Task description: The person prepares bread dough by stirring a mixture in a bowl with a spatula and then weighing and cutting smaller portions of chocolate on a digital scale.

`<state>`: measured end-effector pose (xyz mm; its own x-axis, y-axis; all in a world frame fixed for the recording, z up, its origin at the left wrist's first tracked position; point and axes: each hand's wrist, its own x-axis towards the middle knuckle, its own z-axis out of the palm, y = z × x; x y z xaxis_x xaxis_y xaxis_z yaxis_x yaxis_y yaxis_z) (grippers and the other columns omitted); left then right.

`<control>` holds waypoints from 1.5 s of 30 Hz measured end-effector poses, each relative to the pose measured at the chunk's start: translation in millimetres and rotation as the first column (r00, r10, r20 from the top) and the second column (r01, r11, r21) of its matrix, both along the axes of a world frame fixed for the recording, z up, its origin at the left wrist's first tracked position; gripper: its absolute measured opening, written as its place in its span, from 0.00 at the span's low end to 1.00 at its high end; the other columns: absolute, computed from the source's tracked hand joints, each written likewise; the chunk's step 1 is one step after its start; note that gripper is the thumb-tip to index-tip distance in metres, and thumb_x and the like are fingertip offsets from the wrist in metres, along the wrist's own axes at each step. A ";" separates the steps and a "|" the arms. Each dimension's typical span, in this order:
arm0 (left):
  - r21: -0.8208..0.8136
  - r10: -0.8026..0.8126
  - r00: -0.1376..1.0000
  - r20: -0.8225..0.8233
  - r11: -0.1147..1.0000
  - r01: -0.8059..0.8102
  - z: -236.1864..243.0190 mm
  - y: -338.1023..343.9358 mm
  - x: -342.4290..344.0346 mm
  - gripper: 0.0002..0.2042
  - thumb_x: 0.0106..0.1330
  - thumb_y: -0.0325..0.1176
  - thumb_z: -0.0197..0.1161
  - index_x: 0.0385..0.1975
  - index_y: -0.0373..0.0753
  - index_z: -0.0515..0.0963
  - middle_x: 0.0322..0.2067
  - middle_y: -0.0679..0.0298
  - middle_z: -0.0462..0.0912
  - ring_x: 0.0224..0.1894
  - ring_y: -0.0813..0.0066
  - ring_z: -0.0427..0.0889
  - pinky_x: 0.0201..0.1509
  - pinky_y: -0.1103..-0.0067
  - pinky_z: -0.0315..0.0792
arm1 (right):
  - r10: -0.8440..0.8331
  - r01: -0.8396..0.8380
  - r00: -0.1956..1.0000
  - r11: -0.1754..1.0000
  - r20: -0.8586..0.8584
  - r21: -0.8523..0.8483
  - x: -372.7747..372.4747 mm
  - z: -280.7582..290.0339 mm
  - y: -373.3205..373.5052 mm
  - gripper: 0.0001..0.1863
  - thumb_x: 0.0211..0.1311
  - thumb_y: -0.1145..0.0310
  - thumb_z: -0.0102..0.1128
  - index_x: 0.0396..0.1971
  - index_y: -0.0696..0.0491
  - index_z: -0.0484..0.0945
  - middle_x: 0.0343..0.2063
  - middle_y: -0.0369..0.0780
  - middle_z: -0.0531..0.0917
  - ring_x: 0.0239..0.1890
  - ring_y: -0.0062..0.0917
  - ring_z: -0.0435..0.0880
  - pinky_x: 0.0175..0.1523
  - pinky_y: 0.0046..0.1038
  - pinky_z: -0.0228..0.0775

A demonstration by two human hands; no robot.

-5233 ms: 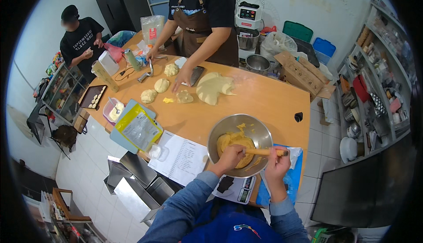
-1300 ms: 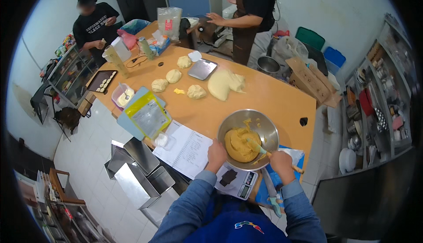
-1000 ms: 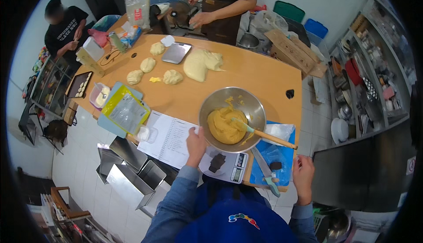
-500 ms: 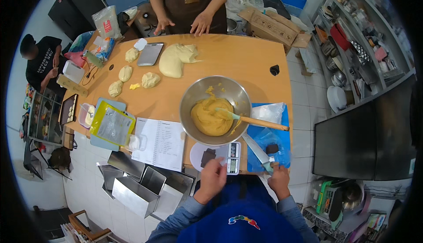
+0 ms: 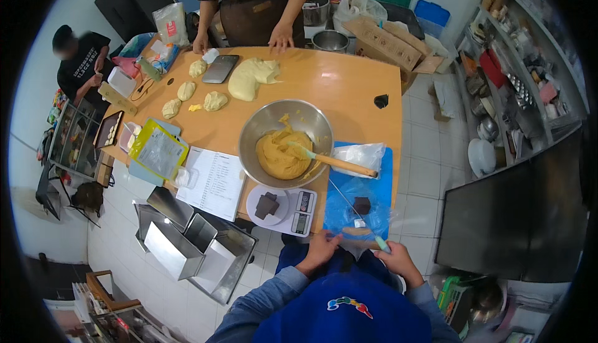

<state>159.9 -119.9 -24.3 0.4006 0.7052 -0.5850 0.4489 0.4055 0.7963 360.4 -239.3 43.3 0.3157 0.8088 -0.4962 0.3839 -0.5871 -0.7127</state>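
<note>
My right hand grips the pale green handle of a knife. The blade lies edge-on and slants up and left over a blue cutting board, passing close to a dark chocolate block. Clear plastic film lies under and around the block. My left hand is at the board's near left corner, fingers loosely bent with nothing visible in them. To its left, dark chocolate pieces sit on a white kitchen scale. Behind stands a steel bowl of yellow-orange dough.
A wooden-handled spatula leans across the bowl's rim. Left of the scale is an open notebook. A large dough piece and several small balls lie farther back. A person stands across the table. Metal tins are below, left.
My left hand has moved right, from the chocolate on the scale to the board's near corner. The knife has turned edge-on near the block. The other person's hand has reached beside the grey scale.
</note>
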 end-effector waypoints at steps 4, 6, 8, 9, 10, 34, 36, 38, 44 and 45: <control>0.163 0.192 0.981 -0.024 0.969 -0.185 -52.0 -10.4 8.3 0.18 0.59 0.38 0.62 0.38 0.28 0.72 0.26 0.54 0.81 0.27 0.70 0.81 0.29 0.77 0.74 | 0.002 0.000 1.000 0.999 0.023 -0.052 20.3 5.5 -17.8 0.16 0.48 0.61 0.58 0.25 0.62 0.74 0.23 0.54 0.78 0.27 0.45 0.79 0.32 0.38 0.69; 0.255 0.219 0.974 -0.065 0.947 -0.195 -41.4 -12.9 17.2 0.15 0.60 0.36 0.62 0.36 0.28 0.72 0.25 0.55 0.80 0.27 0.72 0.81 0.28 0.78 0.75 | -0.048 0.048 0.990 0.999 0.131 0.001 30.1 6.4 -28.0 0.15 0.49 0.63 0.57 0.25 0.62 0.73 0.19 0.54 0.77 0.24 0.46 0.79 0.30 0.39 0.68; -0.060 0.292 0.948 0.123 0.956 -0.287 -18.4 -10.9 27.5 0.11 0.60 0.32 0.60 0.34 0.30 0.70 0.27 0.56 0.79 0.30 0.70 0.80 0.30 0.77 0.76 | -0.052 0.051 0.984 0.999 0.169 0.008 38.4 13.1 -34.4 0.14 0.49 0.63 0.56 0.25 0.62 0.73 0.18 0.54 0.76 0.24 0.47 0.78 0.30 0.40 0.68; -0.055 0.298 0.947 0.118 0.954 -0.293 -9.4 -9.6 31.2 0.11 0.60 0.32 0.60 0.34 0.30 0.70 0.27 0.56 0.79 0.30 0.70 0.80 0.30 0.77 0.76 | -0.054 0.051 0.977 0.999 0.208 0.020 40.5 14.3 -35.1 0.14 0.49 0.64 0.56 0.25 0.61 0.73 0.17 0.54 0.76 0.23 0.47 0.78 0.30 0.40 0.67; -0.186 0.348 0.922 0.168 0.930 -0.317 -2.7 -8.9 37.0 0.10 0.61 0.30 0.59 0.35 0.30 0.70 0.29 0.56 0.78 0.31 0.69 0.80 0.31 0.77 0.77 | -0.050 0.046 0.978 0.999 0.201 0.024 43.0 12.6 -35.9 0.14 0.49 0.64 0.56 0.25 0.61 0.73 0.17 0.54 0.76 0.23 0.47 0.78 0.30 0.40 0.67; 0.409 -0.132 0.961 0.244 0.912 0.021 -11.2 3.2 85.6 0.27 0.58 0.22 0.57 0.60 0.39 0.62 0.50 0.53 0.70 0.42 0.67 0.78 0.40 0.77 0.74 | -0.055 0.049 0.996 0.994 0.067 0.100 55.8 5.6 -68.0 0.12 0.49 0.64 0.63 0.27 0.59 0.76 0.16 0.49 0.77 0.22 0.42 0.79 0.28 0.36 0.69; 0.433 -0.125 0.948 0.293 0.901 -0.015 -12.5 10.4 77.4 0.26 0.57 0.21 0.57 0.58 0.39 0.65 0.48 0.54 0.73 0.41 0.67 0.79 0.40 0.77 0.74 | 0.023 -0.027 0.995 0.999 0.093 0.043 56.4 3.6 -74.1 0.12 0.48 0.64 0.63 0.25 0.58 0.77 0.16 0.48 0.77 0.22 0.42 0.79 0.28 0.36 0.69; 0.178 -0.028 0.956 0.290 0.984 -0.025 -12.5 16.4 64.1 0.19 0.58 0.22 0.56 0.52 0.37 0.72 0.42 0.56 0.78 0.38 0.69 0.80 0.39 0.76 0.74 | 0.052 -0.054 0.995 0.998 0.087 0.024 56.2 5.6 -75.8 0.12 0.47 0.63 0.63 0.26 0.57 0.77 0.17 0.49 0.77 0.23 0.43 0.79 0.29 0.37 0.70; 0.367 0.131 0.991 -0.007 0.922 -0.119 -16.0 9.3 19.8 0.13 0.58 0.26 0.57 0.44 0.34 0.74 0.38 0.54 0.80 0.38 0.64 0.81 0.42 0.72 0.73 | 0.183 -0.183 0.963 0.983 0.197 -0.017 53.0 -9.2 -70.3 0.13 0.48 0.63 0.61 0.29 0.56 0.76 0.20 0.50 0.78 0.26 0.47 0.78 0.33 0.43 0.69; 0.369 0.135 0.991 -0.009 0.921 -0.122 -15.1 6.0 17.8 0.13 0.58 0.26 0.57 0.44 0.34 0.74 0.38 0.54 0.80 0.38 0.64 0.81 0.42 0.72 0.73 | 0.185 -0.180 0.955 0.983 0.234 -0.042 51.6 -13.3 -68.5 0.13 0.48 0.62 0.61 0.29 0.56 0.76 0.20 0.51 0.78 0.27 0.48 0.78 0.34 0.44 0.69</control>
